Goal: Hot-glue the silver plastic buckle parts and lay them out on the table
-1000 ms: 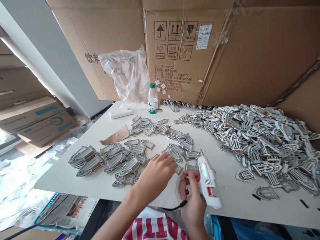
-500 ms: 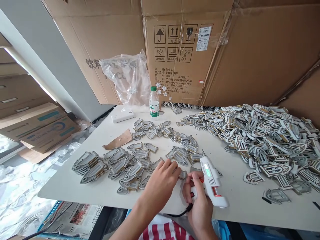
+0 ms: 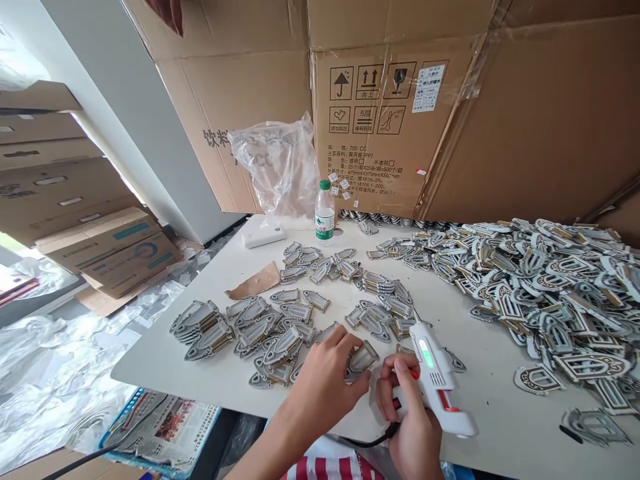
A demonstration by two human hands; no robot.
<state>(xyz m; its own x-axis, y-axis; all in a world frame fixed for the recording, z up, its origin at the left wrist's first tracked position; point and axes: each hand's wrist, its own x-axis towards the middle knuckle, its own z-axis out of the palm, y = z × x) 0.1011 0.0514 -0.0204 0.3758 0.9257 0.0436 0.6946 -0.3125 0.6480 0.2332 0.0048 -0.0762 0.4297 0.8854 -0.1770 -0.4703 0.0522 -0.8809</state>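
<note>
My right hand point(image 3: 411, 407) is wrapped round the handle of a white hot glue gun point(image 3: 436, 373), its nozzle pointing away from me over the table. A green light glows on the gun's body, and a black cord runs from its grip. Just left of it, the thumb and fingers of my left hand point(image 3: 327, 373) are around a small grey arch-shaped frame piece point(image 3: 363, 359). Beyond and left of my hands lie many similar grey pieces point(image 3: 255, 333), some stacked and others loose. The fingertips of my left hand are partly hidden.
A large heap of patterned arch pieces point(image 3: 555, 280) covers the table's right side. A green-capped bottle point(image 3: 325, 217), a white power-bank-like object point(image 3: 263, 237) and a torn brown strip point(image 3: 254, 281) lie farther back. Large cardboard point(image 3: 385, 160) stands behind the table point(image 3: 150, 353).
The view has swung a little left. My left hand's thumb and fingers have spread around a grey piece, which now shows tilted between them. The glue gun stays in my right hand.
</note>
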